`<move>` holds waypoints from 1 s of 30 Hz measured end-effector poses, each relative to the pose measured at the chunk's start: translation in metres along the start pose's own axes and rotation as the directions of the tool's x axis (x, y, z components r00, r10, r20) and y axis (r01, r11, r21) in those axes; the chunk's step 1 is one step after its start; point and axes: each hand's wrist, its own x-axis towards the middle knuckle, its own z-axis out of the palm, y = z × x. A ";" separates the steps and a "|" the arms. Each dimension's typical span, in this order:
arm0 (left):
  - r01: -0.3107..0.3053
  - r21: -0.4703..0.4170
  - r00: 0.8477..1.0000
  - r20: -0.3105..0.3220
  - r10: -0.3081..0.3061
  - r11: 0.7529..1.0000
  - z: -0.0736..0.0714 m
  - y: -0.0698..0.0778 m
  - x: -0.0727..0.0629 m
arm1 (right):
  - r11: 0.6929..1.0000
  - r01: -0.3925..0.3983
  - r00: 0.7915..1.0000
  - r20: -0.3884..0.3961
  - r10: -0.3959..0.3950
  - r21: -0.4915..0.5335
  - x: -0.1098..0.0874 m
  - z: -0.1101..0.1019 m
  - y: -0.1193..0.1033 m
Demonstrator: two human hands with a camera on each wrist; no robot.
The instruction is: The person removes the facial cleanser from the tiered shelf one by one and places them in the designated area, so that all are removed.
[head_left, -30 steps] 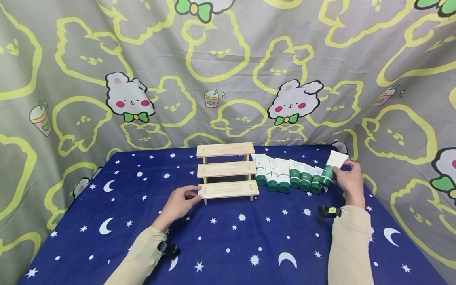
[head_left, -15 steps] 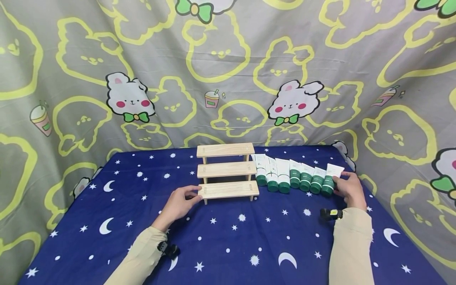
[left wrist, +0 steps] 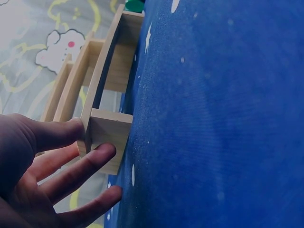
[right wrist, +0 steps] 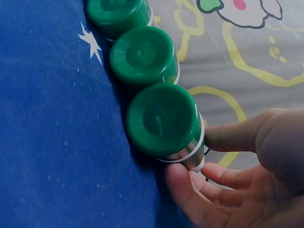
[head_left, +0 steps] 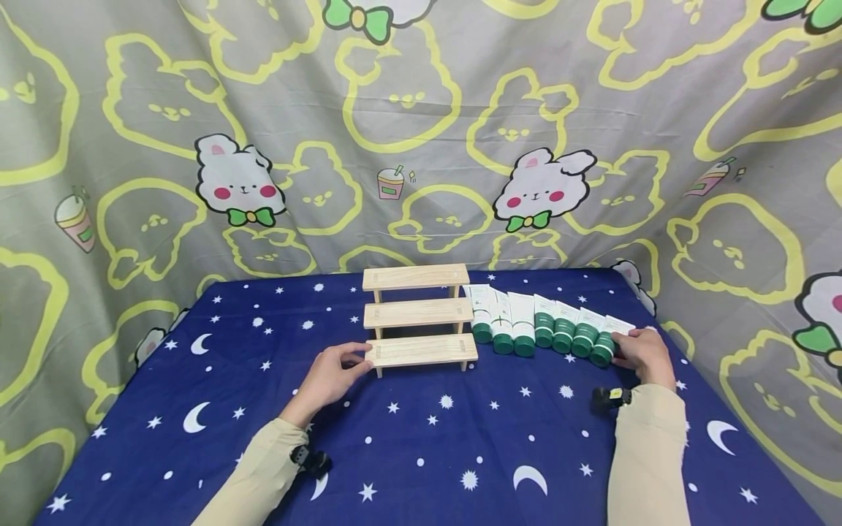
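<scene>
A three-step light wooden display stand (head_left: 421, 352) stands on the cloth. My left hand (head_left: 332, 374) holds the left end of its lowest step; in the left wrist view the thumb is on the board's edge, with other fingers beside the end leg. To the right of the stand, several white squeeze tubes with green caps (head_left: 522, 329) lie side by side in a row. My right hand (head_left: 647, 356) holds the rightmost squeeze tube (right wrist: 161, 118) between thumb and fingers, its green cap toward the near side. The hand covers part of that tube.
A dark blue tablecloth (head_left: 421, 446) with white moons and stars covers the table. A grey patterned curtain (head_left: 421, 124) hangs behind and along both sides. The leftmost tubes lie close against the stand's right side.
The right hand has lowered the squeeze tube from a raised, tilted position to the right end of the row, where it now lies beside the others. The left hand has stayed in place.
</scene>
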 end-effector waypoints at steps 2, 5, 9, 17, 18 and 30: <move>0.001 -0.002 1.000 0.001 -0.001 1.000 0.000 0.000 0.000 | 0.999 0.007 1.000 -0.009 -0.008 -0.043 -0.001 0.000 -0.001; 0.003 -0.004 1.000 -0.001 -0.003 1.000 0.000 0.000 0.000 | 0.979 0.032 0.998 -0.055 -0.044 -0.201 -0.004 -0.001 -0.003; 0.007 -0.007 1.000 -0.001 -0.007 1.000 0.001 0.000 -0.001 | 0.921 0.020 0.992 -0.111 -0.068 -0.389 -0.009 -0.002 -0.010; 0.005 -0.006 1.000 -0.007 -0.006 1.000 -0.002 0.001 -0.001 | 0.909 0.066 0.991 -0.080 -0.108 -0.411 -0.014 0.008 -0.031; 0.006 -0.005 1.000 -0.007 -0.006 1.000 -0.002 0.001 -0.001 | 0.907 0.094 0.987 -0.078 -0.138 -0.411 -0.014 0.011 -0.035; -0.021 0.009 1.000 0.004 0.021 1.000 0.002 -0.001 -0.001 | 0.805 0.398 0.894 -0.011 -0.448 -0.440 -0.034 0.050 -0.078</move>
